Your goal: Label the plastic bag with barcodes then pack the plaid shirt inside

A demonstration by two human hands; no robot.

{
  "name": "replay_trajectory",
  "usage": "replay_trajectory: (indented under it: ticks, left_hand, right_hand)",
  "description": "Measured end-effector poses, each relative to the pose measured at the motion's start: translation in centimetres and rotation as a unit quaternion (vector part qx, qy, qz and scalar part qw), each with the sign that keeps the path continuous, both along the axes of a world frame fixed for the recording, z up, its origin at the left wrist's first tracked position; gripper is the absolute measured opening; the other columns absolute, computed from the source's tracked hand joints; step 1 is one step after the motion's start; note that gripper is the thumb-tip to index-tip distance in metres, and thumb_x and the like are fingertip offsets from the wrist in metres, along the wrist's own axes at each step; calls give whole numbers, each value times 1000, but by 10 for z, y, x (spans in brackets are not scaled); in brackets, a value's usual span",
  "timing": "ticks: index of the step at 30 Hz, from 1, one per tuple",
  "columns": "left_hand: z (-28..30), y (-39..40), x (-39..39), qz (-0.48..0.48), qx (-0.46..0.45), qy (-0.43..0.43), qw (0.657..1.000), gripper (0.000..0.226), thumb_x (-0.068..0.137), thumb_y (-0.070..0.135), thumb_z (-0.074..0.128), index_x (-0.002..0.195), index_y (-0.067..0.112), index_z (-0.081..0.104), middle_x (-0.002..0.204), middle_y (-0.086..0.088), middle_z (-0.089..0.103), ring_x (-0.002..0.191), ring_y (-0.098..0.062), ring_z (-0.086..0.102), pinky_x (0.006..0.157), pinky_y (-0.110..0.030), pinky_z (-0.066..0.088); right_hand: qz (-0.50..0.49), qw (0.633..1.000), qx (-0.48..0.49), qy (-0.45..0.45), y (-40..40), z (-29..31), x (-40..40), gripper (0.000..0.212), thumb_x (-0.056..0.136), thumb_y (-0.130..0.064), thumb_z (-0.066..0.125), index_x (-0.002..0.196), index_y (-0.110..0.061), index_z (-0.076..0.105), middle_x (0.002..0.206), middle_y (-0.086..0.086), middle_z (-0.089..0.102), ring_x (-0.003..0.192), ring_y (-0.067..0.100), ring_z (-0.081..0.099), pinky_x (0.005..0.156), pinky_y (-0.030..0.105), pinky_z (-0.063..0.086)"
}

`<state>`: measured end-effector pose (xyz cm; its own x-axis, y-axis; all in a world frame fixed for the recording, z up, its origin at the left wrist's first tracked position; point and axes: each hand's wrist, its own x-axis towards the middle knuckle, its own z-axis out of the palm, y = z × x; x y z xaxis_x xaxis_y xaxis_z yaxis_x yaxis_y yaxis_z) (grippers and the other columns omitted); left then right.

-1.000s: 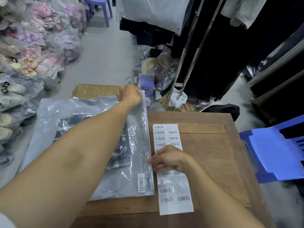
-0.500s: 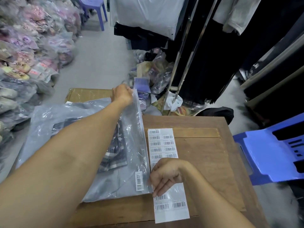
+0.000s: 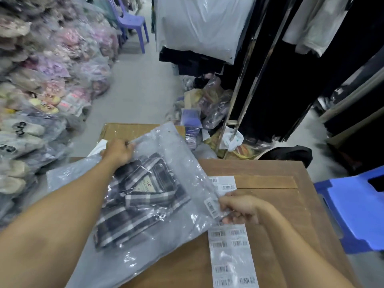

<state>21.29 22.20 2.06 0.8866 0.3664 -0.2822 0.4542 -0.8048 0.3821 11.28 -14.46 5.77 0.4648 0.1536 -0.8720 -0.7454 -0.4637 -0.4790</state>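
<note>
While the wooden worktop (image 3: 270, 204) filled the lower right of the head view, the plastic bag (image 3: 176, 204) lay tilted across its left edge, its far end raised toward twelve o'clock and its near end sagging off the side at seven o'clock. Inside it, at about ten o'clock from the frame's centre-bottom, sat the folded plaid shirt (image 3: 141, 196), collar and neck label uppermost, so packing looked done and the job in hand seemed to be squaring and closing the bag. The left hand (image 3: 117, 152) was clenched on the bag's far left edge; the right hand (image 3: 239, 208) pinched the right edge just beside the stuck barcode label (image 3: 212, 206). Under that hand, running from one o'clock down to five o'clock, lay the barcode sheet (image 3: 230, 254). To finish well, both grips would probably need to draw the film taut evenly, keep the shirt flat and centred, avoid creasing the label, and keep the bag's edge from catching the loose sheet.
</note>
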Motion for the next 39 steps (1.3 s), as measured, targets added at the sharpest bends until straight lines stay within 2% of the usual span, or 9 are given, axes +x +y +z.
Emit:
replay_trajectory:
  ticks: [5,9,14,17,21,24,30,35,39]
  left_hand:
    - [4,20,-17,58,-12,-22,998,42,99,32,39,110,4,67,124,-28,63,118,-46,55,99,-48,42]
    - [2,34,-43,103,-111,-26,988,28,99,16,48,90,-3,66,103,-31,67,94,-41,63,72,-35,43]
    - [-14,54,-85,226,-215,-14,950,30,93,10,61,63,11,59,67,-12,57,52,-21,47,36,-20,40]
    - [-19,62,-101,239,-274,-17,932,29,90,12,69,63,12,60,41,3,49,34,-12,43,34,-14,35]
    - [-15,70,-107,228,-321,1,919,14,91,21,66,83,11,66,50,-1,48,44,-17,39,51,-19,30]
    - [-12,73,-108,219,-329,59,917,11,90,23,66,85,14,63,53,0,49,44,-14,41,47,-19,36]
    - [-22,71,-105,200,-288,49,935,24,87,14,74,67,4,63,43,-4,45,38,-16,33,42,-19,27]
    - [-29,36,-94,195,-313,28,929,33,86,15,75,64,12,51,47,-4,45,41,-14,32,41,-20,25]
    - [-36,18,-90,218,-287,-17,933,37,85,15,76,64,14,45,55,-8,47,49,-17,36,50,-27,30]
  right_hand:
    - [-85,966,-139,-200,-1,-11,45,14,89,-11,59,75,-12,54,61,9,65,42,15,60,35,18,36]
    - [-118,922,-187,-317,18,-10,84,11,94,-11,56,86,-14,63,80,3,66,78,25,64,70,36,51]
    - [-132,892,-134,-412,53,-3,112,16,95,-12,59,109,-16,65,84,-3,64,83,23,63,70,31,50]
    - [-120,897,-169,-390,62,-3,111,23,90,-18,66,111,-10,66,94,4,66,93,28,62,85,34,50]
    - [42,952,-223,-204,55,0,84,17,88,-19,61,98,-5,62,81,9,66,65,23,62,57,26,49]
    - [85,969,-201,-116,44,-6,69,11,91,-9,56,84,-3,60,57,8,58,37,16,50,41,20,43]
    - [46,976,-178,-118,20,-18,53,32,94,0,52,62,-2,56,39,7,54,28,14,42,36,17,33]
    - [-79,962,-212,-152,-2,-40,58,32,97,-6,46,68,-10,57,67,11,58,52,21,48,44,26,40]
    - [-116,956,-216,-163,-9,-43,64,38,98,-11,41,63,-14,53,63,8,53,50,18,43,50,30,35]
